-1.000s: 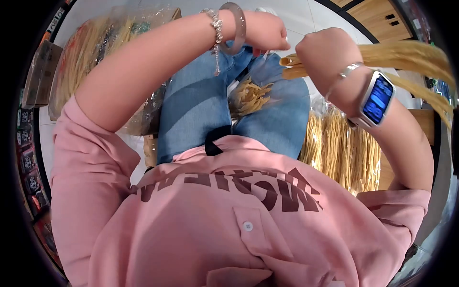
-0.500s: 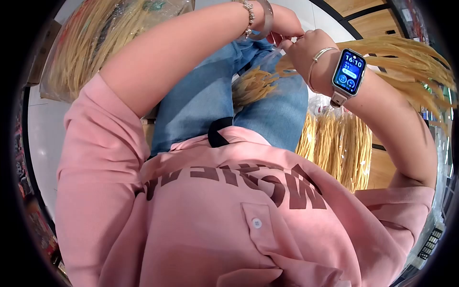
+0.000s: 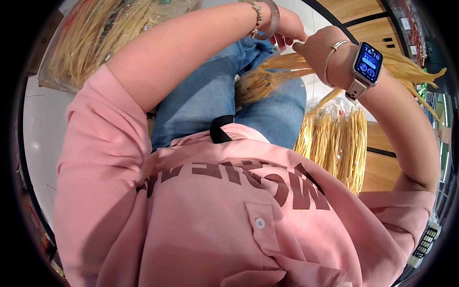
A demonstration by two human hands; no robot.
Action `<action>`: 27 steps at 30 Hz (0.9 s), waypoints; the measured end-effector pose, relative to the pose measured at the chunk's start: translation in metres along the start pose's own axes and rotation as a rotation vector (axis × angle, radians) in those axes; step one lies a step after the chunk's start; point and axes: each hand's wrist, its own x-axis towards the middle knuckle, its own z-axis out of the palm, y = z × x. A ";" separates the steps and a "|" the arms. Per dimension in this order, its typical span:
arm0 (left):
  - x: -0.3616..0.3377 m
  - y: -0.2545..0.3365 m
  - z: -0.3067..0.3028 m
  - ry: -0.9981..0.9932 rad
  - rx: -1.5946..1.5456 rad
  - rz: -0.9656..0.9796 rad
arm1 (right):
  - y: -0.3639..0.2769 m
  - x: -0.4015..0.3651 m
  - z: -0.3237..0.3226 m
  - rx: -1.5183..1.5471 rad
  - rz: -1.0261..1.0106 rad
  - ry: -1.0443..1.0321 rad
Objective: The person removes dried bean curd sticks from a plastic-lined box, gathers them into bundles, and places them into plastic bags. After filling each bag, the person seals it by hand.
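Observation:
My left hand (image 3: 288, 29), with a beaded bracelet and a translucent bangle, is at the top with its fingers curled. Its fingertips meet those of my right hand (image 3: 321, 47), which is closed. Whatever they pinch is too small or hidden. A bundle of flat yellow straw-like strands (image 3: 267, 79) lies over my lap in blue jeans (image 3: 191, 95). Its strands run beneath my right hand and wrist, and more strands (image 3: 406, 67) fan out beyond the forearm. Whether the right fingers grip them is hidden. A lit smartwatch (image 3: 368, 62) sits on my right wrist.
At the upper left is a large clear plastic bag (image 3: 91, 43) of similar yellow strands on the pale tiled floor (image 3: 40, 134). Wrapped strand bundles (image 3: 334, 143) stand right of my knee. Wooden cabinet fronts (image 3: 370, 31) and packed shelves (image 3: 411, 33) line the right.
My right hand has shifted slightly right and its wrist has turned. The strands moved with it: more now stretch between lap and hand, and the fan beyond my forearm extends less far right.

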 end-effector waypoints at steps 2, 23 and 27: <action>0.002 -0.001 0.000 -0.020 0.023 0.010 | 0.000 -0.001 0.003 -0.133 -0.065 0.060; 0.001 -0.010 -0.018 0.215 0.515 0.029 | 0.068 -0.112 0.072 0.591 0.112 1.569; 0.004 -0.007 -0.008 0.201 0.371 0.032 | 0.005 -0.038 0.157 1.604 0.493 1.578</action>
